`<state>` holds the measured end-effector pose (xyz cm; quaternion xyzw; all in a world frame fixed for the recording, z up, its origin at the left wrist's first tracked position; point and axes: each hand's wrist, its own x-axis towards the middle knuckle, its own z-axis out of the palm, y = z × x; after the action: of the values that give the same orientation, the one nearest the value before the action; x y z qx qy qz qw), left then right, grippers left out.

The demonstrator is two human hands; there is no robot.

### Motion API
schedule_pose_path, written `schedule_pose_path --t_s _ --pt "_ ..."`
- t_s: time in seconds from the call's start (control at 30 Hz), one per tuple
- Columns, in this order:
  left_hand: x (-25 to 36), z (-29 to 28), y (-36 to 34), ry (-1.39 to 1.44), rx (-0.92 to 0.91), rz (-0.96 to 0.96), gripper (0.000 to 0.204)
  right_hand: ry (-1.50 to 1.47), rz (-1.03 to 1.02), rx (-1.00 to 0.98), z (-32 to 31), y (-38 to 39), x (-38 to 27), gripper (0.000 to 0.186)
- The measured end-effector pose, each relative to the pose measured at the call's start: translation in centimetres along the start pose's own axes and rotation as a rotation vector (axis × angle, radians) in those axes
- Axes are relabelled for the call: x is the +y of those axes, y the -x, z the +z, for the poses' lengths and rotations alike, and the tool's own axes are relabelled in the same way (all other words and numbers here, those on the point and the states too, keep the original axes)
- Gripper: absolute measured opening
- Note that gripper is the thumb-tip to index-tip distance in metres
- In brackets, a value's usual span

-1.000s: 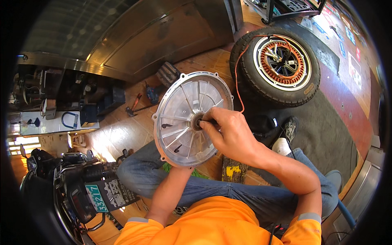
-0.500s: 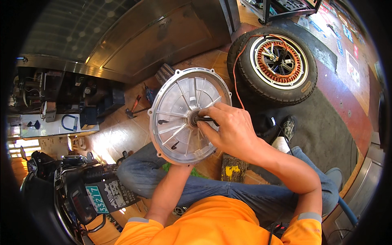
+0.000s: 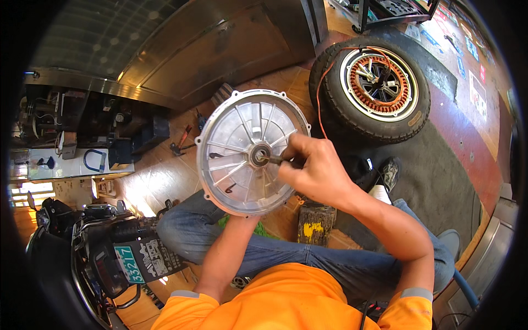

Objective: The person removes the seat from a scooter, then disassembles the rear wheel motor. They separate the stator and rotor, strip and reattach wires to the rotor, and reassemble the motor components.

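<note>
Out in front of the bent legs [image 3: 286, 254], held up off the floor [image 3: 157, 176], is a round ribbed metal cover [image 3: 242, 165], its hollow face turned toward the head. The left forearm [image 3: 223, 258] runs up to the near edge and the left hand is lost behind the cover, so whether those fingers clasp or merely prop it cannot be told. The right hand [image 3: 318, 168] pinches a slim dark tool [image 3: 279, 160] between thumb and forefinger, its tip at the hub [image 3: 253, 154]; whether it touches the bore or stops just short is hard to make out. The cover looks like cast metal: stiff, probably of moderate weight, balanced about the hub. Its smooth skin could turn slippery if greasy, so the raised rim [image 3: 202, 165] with its bolt lugs should give the surest hold, thumb over the lip, fingers underneath. A lug might chip in a fall. The tool seems light and rigid, best taken by the end away from the hub.
</note>
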<state>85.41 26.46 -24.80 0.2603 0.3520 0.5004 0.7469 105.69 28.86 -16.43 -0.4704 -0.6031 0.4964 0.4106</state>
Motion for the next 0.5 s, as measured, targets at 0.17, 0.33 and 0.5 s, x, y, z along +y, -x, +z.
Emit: schedule_pose_path --t_s 0.17,0.33,0.5 --pt "0.0 -1.8 0.2 0.476 0.013 -0.086 0.045 0.03 -0.106 0.034 0.0 0.2 -0.5 0.019" --pt "-1.0 -2.2 0.2 0.675 0.161 -0.07 0.05 0.21 -0.182 0.075 0.3 0.1 -0.7 0.02" --pt "0.2 -0.7 -0.5 0.658 0.055 -0.085 0.057 0.276 -0.205 0.087 0.3 0.3 0.2 0.022"
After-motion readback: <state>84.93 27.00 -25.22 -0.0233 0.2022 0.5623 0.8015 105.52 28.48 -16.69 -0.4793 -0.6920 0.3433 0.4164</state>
